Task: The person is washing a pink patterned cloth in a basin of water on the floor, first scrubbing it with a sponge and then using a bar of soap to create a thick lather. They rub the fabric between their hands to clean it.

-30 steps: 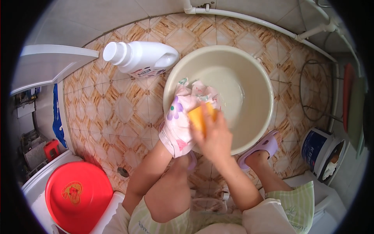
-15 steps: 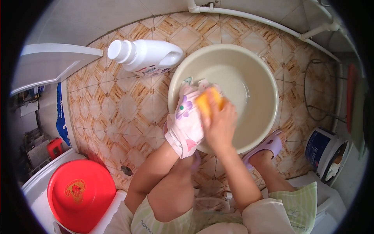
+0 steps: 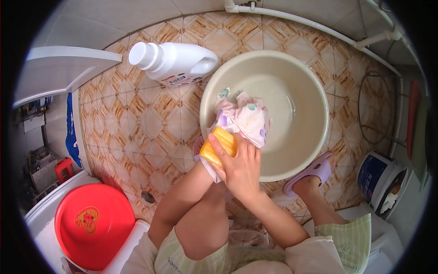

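A yellow bar of soap (image 3: 220, 145) is in my right hand (image 3: 242, 169), thumb on the near side, fingers curled over the far side. The soap presses on a pink-white floral cloth (image 3: 248, 119) near my left wrist. This cloth is draped over my left hand and hides its fingers; only my left forearm (image 3: 185, 192) shows below it. Beyond my hands, the bunched end of the cloth hangs over the left inside of a large cream basin (image 3: 315, 137) on the floor.
A white detergent bottle (image 3: 182, 61) stands left of the basin. At the lower left is a red plastic basin (image 3: 105, 233). A white and blue bucket (image 3: 376, 176) sits at the right, and a white pipe (image 3: 296, 23) runs along the far wall. My foot wears a purple slipper (image 3: 315, 171).
My right hand with the soap has moved nearer and to the left, from the cloth's far part to its cuff by my left wrist. The cloth's far end now bunches rightward.
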